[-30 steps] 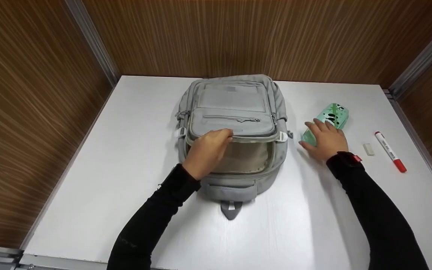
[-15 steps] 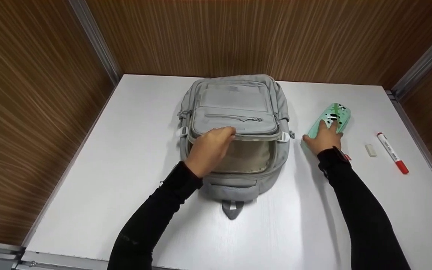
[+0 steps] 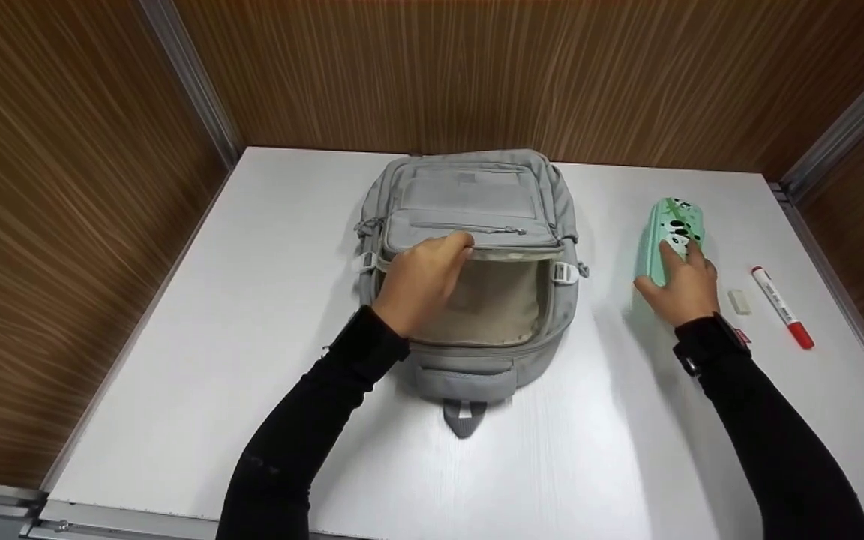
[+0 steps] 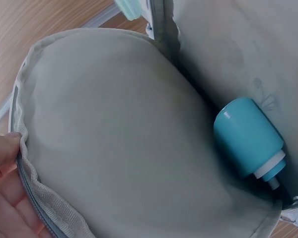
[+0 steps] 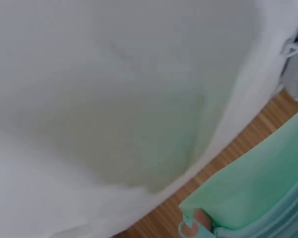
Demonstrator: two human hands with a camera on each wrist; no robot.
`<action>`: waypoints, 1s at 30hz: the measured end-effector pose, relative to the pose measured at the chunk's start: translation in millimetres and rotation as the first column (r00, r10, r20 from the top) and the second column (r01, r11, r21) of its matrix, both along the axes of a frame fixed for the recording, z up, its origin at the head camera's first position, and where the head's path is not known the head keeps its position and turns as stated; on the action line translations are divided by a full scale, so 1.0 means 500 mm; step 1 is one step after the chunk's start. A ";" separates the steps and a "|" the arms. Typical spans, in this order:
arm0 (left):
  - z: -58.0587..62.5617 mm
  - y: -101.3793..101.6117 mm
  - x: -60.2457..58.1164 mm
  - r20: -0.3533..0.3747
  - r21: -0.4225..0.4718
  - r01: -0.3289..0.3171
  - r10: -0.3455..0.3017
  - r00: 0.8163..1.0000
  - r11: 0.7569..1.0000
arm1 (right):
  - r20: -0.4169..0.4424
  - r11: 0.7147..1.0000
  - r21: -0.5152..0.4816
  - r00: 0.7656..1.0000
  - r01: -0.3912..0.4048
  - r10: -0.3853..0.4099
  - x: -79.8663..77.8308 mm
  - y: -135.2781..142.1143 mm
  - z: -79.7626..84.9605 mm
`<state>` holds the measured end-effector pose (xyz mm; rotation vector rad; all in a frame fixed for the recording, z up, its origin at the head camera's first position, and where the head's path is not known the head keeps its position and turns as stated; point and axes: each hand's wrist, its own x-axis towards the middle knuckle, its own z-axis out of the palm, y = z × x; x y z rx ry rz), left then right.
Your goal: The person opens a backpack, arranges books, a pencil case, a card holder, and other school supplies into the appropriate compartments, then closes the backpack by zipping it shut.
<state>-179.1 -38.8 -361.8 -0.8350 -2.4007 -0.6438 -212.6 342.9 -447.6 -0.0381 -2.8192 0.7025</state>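
Note:
A grey backpack [image 3: 469, 191] lies on the table with its front compartment unzipped. My left hand [image 3: 424, 285] pinches the zippered edge of its front flap [image 4: 109, 124] and holds it up, showing the beige lining. Inside, in the left wrist view, lies a teal bottle [image 4: 248, 136] with a white band and a narrow tip. Right of the backpack, my right hand [image 3: 683, 289] grips the near end of a mint-green pencil case [image 3: 676, 225] with a panda print. A fingertip [image 5: 202, 218] shows beside its zipper end in the right wrist view.
To the right of the pencil case are a small white eraser [image 3: 739, 301] and a white marker [image 3: 783, 307] with a red cap. Wood-grain panels [image 3: 477, 75] border the white table [image 3: 214, 375] at the back and sides.
My right hand has closed on the pencil case and turned it from slanted to nearly straight away from me. My left hand has raised the flap, widening the backpack's opening.

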 end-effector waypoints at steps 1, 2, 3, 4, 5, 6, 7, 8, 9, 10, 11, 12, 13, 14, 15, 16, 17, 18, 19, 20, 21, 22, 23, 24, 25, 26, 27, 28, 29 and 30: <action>0.003 0.001 -0.002 -0.002 0.001 -0.008 0.008 1.000 1.000 | -0.021 1.000 -0.002 1.000 -0.016 0.016 0.009 -0.003 0.005; 0.006 0.003 -0.004 -0.003 0.004 -0.014 0.014 1.000 1.000 | -0.040 0.999 -0.002 0.999 -0.035 0.035 0.018 -0.007 0.010; 0.010 0.004 -0.005 -0.003 0.007 -0.023 0.023 1.000 1.000 | -0.056 0.998 0.002 0.997 -0.055 0.055 0.028 -0.012 0.014; 0.013 0.005 -0.007 -0.002 0.010 -0.029 0.029 1.000 1.000 | -0.070 0.997 0.007 0.995 -0.076 0.076 0.039 -0.016 0.019; 0.016 0.007 -0.008 0.001 0.015 -0.031 0.031 1.000 0.999 | -0.084 0.995 0.013 0.992 -0.096 0.096 0.050 -0.021 0.023; 0.018 0.009 -0.010 0.003 0.019 -0.033 0.033 0.999 0.999 | -0.096 0.993 0.019 0.989 -0.115 0.116 0.062 -0.026 0.027; 0.021 0.010 -0.011 0.005 0.024 -0.034 0.034 0.999 0.999 | -0.104 0.991 0.026 0.986 -0.132 0.134 0.073 -0.030 0.030; 0.023 0.012 -0.013 0.005 0.031 -0.032 0.032 0.999 0.999 | -0.110 0.988 0.033 0.982 -0.149 0.152 0.085 -0.035 0.034; 0.025 0.014 -0.014 0.006 0.038 -0.030 0.030 1.000 0.999 | -0.112 0.986 0.042 0.980 -0.162 0.166 0.096 -0.040 0.037; 0.027 0.015 -0.016 0.009 0.047 -0.029 0.029 1.000 0.998 | -0.112 0.983 0.049 0.977 -0.177 0.182 0.107 -0.045 0.040; 0.029 0.017 -0.018 0.008 0.056 -0.029 0.029 1.000 0.998 | -0.114 0.980 0.056 0.974 -0.192 0.198 0.117 -0.052 0.043; 0.031 0.019 -0.020 0.008 0.065 -0.031 0.031 0.999 0.997 | -0.117 0.976 0.061 0.970 -0.209 0.215 0.127 -0.058 0.045; 0.034 0.021 -0.022 0.008 0.074 -0.031 0.031 1.000 0.997 | -0.121 0.972 0.066 0.965 -0.227 0.234 0.136 -0.066 0.048; 0.037 0.022 -0.025 0.009 0.084 -0.031 0.030 0.999 0.996 | -0.129 0.966 0.071 0.958 -0.247 0.254 0.144 -0.074 0.049; 0.040 0.024 -0.026 0.009 0.089 -0.036 0.035 0.999 0.995 | -0.137 0.961 0.075 0.952 -0.266 0.274 0.152 -0.082 0.051; 0.043 0.025 -0.028 0.008 0.094 -0.041 0.040 0.999 0.995 | -0.150 0.955 0.079 0.944 -0.285 0.294 0.159 -0.091 0.052; 0.046 0.026 -0.030 0.005 0.098 -0.044 0.043 0.999 0.994 | -0.168 0.949 0.082 0.935 -0.303 0.313 0.165 -0.099 0.054; 0.048 0.027 -0.032 0.004 0.103 -0.045 0.045 0.999 0.994 | -0.183 0.944 0.086 0.926 -0.318 0.329 0.171 -0.108 0.056; 0.050 0.028 -0.033 0.000 0.106 -0.049 0.049 0.999 0.993 | -0.195 0.939 0.091 0.919 -0.332 0.344 0.177 -0.117 0.059; 0.052 0.029 -0.035 -0.004 0.110 -0.056 0.056 0.998 0.992 | -0.209 0.933 0.096 0.910 -0.346 0.358 0.183 -0.126 0.061; 0.054 0.029 -0.036 -0.008 0.113 -0.063 0.064 0.998 0.992 | -0.219 0.928 0.099 0.902 -0.360 0.373 0.188 -0.134 0.064; 0.055 0.029 -0.037 -0.011 0.116 -0.067 0.069 0.998 0.991 | -0.228 0.922 0.104 0.893 -0.374 0.388 0.192 -0.143 0.066; 0.056 0.030 -0.038 -0.016 0.119 -0.072 0.074 0.997 0.990 | -0.238 0.915 0.110 0.884 -0.388 0.403 0.196 -0.151 0.069; 0.057 0.030 -0.039 -0.019 0.120 -0.076 0.079 0.997 0.990 | -0.240 0.909 0.115 0.876 -0.402 0.418 0.199 -0.160 0.070; 0.058 0.030 -0.040 -0.024 0.119 -0.080 0.083 0.996 0.990 | -0.241 0.901 0.120 0.868 -0.418 0.434 0.201 -0.168 0.071; 0.059 0.030 -0.040 -0.027 0.118 -0.080 0.084 0.996 0.990 | -0.240 0.892 0.124 0.860 -0.434 0.451 0.201 -0.177 0.071; 0.059 0.031 -0.040 -0.030 0.117 -0.077 0.081 0.996 0.990 | -0.235 0.884 0.129 0.852 -0.449 0.467 0.199 -0.185 0.071; 0.059 0.031 -0.040 -0.033 0.115 -0.073 0.077 0.996 0.991 | -0.231 0.876 0.136 0.845 -0.463 0.483 0.195 -0.193 0.070; 0.059 0.032 -0.041 -0.033 0.114 -0.068 0.072 0.997 0.991 | -0.224 0.868 0.142 0.839 -0.475 0.496 0.189 -0.201 0.068; 0.059 0.032 -0.041 -0.033 0.112 -0.062 0.066 0.997 0.992 | -0.215 0.861 0.145 0.834 -0.487 0.508 0.182 -0.209 0.067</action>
